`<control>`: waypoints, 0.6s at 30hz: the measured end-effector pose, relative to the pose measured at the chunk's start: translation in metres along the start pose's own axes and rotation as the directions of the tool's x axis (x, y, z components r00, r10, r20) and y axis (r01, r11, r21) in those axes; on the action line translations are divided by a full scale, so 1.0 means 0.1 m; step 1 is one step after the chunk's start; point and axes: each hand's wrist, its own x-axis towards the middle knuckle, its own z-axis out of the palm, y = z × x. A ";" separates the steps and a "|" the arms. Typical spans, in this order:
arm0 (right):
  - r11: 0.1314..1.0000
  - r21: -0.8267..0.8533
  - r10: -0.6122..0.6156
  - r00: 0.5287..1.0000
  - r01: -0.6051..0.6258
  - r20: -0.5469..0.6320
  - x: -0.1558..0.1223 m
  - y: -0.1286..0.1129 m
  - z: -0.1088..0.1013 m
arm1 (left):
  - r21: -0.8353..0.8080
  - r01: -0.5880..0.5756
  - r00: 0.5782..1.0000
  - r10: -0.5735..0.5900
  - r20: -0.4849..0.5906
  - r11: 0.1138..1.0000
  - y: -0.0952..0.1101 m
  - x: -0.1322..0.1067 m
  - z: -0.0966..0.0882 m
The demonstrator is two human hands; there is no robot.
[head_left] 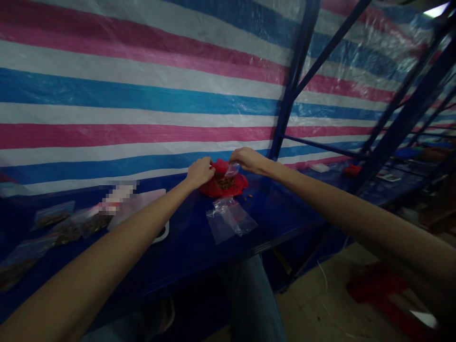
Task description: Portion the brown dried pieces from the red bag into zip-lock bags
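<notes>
A red plastic bag lies spread open on the blue tabletop, with a heap of small brown pieces in it. My left hand is closed on the red bag's left edge. Between the fingers of my right hand hangs a small clear plastic bag, just over the heap. How far it touches the pieces I cannot tell. Nearer to me, several flat clear zip bags overlap on the table. A few loose brown pieces lie right of the red bag.
Left on the blue table are filled zip bags and a white object, partly behind my left forearm. A blue metal post rises at the right. Striped sheeting hangs behind. Below right stands a red stool.
</notes>
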 end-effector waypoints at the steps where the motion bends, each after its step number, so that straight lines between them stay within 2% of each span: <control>1: 1.000 -0.007 0.005 1.000 -0.005 -0.009 0.01 -0.01 0.01 | -0.010 0.039 0.998 -0.039 -0.038 0.999 -0.01 0.00 -0.01; 6: 0.999 -0.007 0.043 0.997 -0.044 -0.071 0.09 -0.12 0.00 | -0.090 0.155 0.975 -0.167 -0.149 0.984 -0.06 -0.06 -0.13; 9: 0.995 -0.027 0.097 0.992 -0.100 -0.082 0.12 -0.15 -0.03 | -0.130 0.134 0.974 -0.154 -0.165 0.982 -0.12 -0.13 -0.23; 11: 0.984 -0.055 0.163 0.977 -0.172 -0.138 0.08 -0.16 -0.07 | -0.148 0.091 0.980 -0.115 -0.161 0.985 -0.16 -0.19 -0.31; 14: 0.954 -0.084 0.252 0.924 -0.286 -0.288 -0.12 -0.30 -0.18 | -0.170 0.031 0.985 -0.059 -0.165 0.985 -0.25 -0.35 -0.47; 16: 0.935 -0.095 0.283 0.881 -0.341 -0.380 -0.36 -0.52 -0.23 | -0.186 -0.004 0.981 -0.032 -0.192 0.983 -0.33 -0.51 -0.61; 18: 0.933 -0.123 0.265 0.876 -0.339 -0.403 -0.65 -0.82 -0.21 | -0.194 -0.054 0.971 0.006 -0.240 0.979 -0.43 -0.73 -0.74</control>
